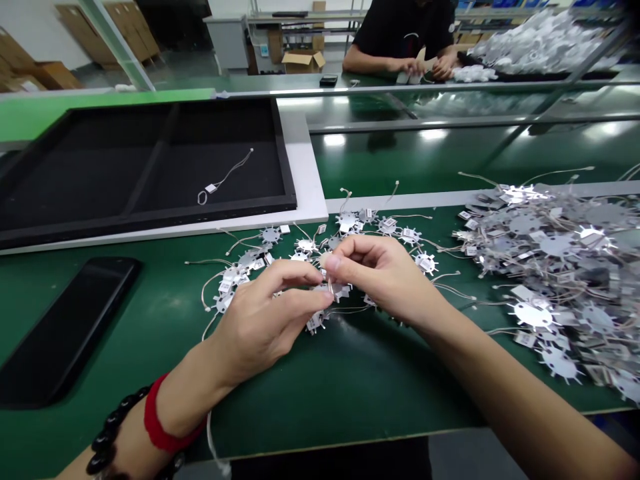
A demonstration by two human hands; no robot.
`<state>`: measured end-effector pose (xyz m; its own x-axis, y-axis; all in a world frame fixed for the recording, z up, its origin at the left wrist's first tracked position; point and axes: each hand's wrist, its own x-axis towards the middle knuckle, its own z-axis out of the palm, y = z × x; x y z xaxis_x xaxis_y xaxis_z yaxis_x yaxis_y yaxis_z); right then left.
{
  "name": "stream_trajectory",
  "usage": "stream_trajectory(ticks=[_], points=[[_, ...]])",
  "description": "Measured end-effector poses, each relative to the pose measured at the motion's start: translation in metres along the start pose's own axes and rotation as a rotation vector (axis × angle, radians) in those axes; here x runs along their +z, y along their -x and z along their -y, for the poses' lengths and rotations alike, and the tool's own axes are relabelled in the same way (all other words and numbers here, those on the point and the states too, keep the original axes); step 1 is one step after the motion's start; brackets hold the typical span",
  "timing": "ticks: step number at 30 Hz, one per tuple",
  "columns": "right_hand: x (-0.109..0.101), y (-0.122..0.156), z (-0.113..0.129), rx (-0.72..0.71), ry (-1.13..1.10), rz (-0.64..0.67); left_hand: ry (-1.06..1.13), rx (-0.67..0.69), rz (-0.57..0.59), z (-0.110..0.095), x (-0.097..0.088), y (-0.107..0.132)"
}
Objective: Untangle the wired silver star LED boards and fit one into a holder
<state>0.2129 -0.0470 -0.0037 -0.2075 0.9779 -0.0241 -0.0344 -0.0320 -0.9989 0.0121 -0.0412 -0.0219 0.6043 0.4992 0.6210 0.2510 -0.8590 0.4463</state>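
Observation:
My left hand (265,320) and my right hand (385,273) meet over the green table (350,380), fingers pinched together. Between the fingertips sits a small silver sun-shaped tag (336,291) with a thin cord. The left thumb and forefinger close on it from the left, and the right fingers close on its cord from above. Around the hands lies a loose spread of the same silver tags (345,223) with cords. A red band and dark beads circle my left wrist.
A big heap of silver tags (565,267) fills the table's right side. A black tray (150,160) holding one corded tag (211,189) lies at the back left. A black phone (65,327) rests at the left. Another person (405,40) works across the far bench.

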Motion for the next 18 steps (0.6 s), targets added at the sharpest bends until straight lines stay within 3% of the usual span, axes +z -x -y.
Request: stream_trajectory(ticks=[7, 14, 16, 18], points=[[-0.005, 0.003, 0.001, 0.022, 0.07, 0.045, -0.133, 0.007, 0.123, 0.003, -0.007, 0.005], [-0.004, 0.002, -0.001, -0.079, 0.129, -0.013, 0.021, -0.006, 0.077, 0.002, -0.005, -0.004], [-0.002, 0.002, -0.002, -0.122, 0.148, -0.042, 0.148, -0.11, 0.027, 0.001, -0.003, -0.005], [0.0, 0.003, -0.003, -0.178, 0.147, -0.08, 0.358, -0.322, -0.026, 0.0, -0.002, -0.005]])
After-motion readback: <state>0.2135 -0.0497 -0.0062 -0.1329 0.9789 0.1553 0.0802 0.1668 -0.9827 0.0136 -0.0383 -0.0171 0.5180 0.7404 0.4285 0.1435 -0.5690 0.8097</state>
